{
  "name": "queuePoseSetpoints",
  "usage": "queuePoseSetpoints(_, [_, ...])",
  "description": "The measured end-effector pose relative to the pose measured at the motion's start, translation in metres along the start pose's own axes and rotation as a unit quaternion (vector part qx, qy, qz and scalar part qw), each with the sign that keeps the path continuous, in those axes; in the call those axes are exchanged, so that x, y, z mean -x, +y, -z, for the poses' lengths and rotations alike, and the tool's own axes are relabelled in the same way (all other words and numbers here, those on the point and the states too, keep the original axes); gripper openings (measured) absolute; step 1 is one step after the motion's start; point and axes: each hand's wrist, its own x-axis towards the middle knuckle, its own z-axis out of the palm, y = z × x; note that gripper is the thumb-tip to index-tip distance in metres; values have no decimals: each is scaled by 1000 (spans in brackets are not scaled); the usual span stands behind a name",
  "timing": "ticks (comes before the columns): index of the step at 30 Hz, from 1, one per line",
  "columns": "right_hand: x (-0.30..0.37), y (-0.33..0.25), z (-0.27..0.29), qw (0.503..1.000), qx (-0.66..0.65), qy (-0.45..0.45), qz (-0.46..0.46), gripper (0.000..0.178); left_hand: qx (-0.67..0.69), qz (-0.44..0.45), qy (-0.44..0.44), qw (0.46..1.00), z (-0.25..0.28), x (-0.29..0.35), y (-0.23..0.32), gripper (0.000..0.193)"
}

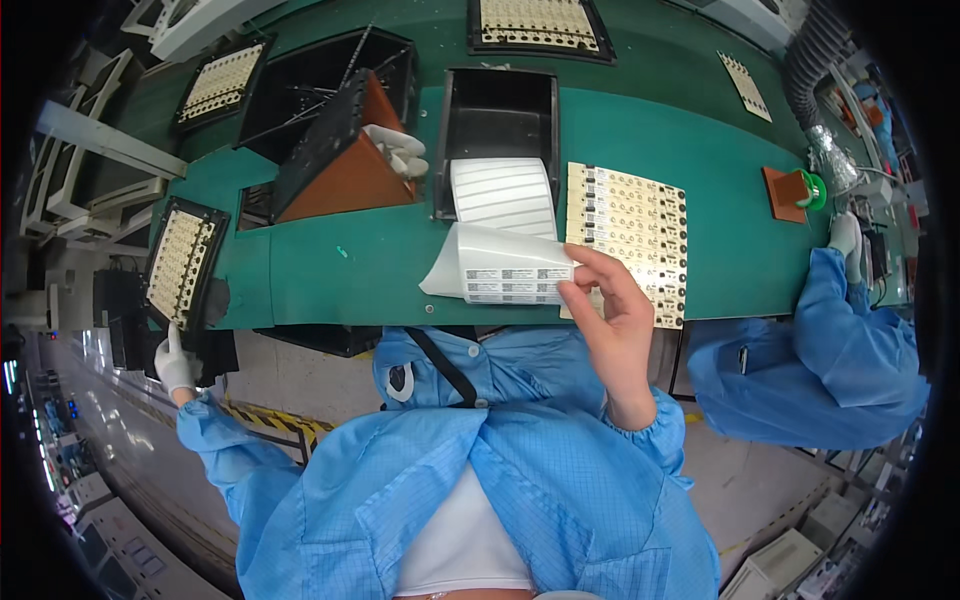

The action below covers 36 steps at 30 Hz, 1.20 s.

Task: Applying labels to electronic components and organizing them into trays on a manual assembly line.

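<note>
My right hand (615,325), bare, pinches the right edge of a label sheet (510,262) between thumb and fingers. Printed labels line the sheet's near edge, and its left part curls up from the backing. Behind it, a strip of white labels (503,190) runs into a black bin (500,110). Just right of my right hand lies a panel of cream circuit boards (628,215). Far to the left, my white-gloved left hand (175,365) has its index finger stretched out to the near edge of a black tray (205,285) bearing another board panel (180,255); its other fingers are partly hidden.
A brown and black slanted holder (340,165) with white pieces stands left of the bin. More board panels (535,22) lie at the back. Right, a green roll (815,190) sits by a brown block (786,193). A co-worker's blue sleeve (850,330) is close by.
</note>
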Motion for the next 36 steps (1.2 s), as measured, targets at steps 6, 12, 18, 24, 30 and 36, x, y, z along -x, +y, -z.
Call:
queuePoseSetpoints(6, [3,-6,-1,997,50,-26,45,34,193,-141,-109,965,5,200,224,39])
queuePoseSetpoints(12, [20,6,-7,998,21,-37,45,31,388,-199,-466,770,-91,363,304,72])
queuePoseSetpoints(18, [34,13,0,998,20,-30,43,28,419,-301,-415,750,-114,378,310,72])
queuePoseSetpoints(24, [31,15,3,991,78,-38,102,28,316,-177,-531,766,-107,380,321,42])
queuePoseSetpoints(30, [26,19,5,956,196,28,217,30,301,-204,-533,764,-110,381,336,35])
queuePoseSetpoints(36, [22,16,7,942,236,14,238,31,270,-208,-548,764,-107,375,338,37])
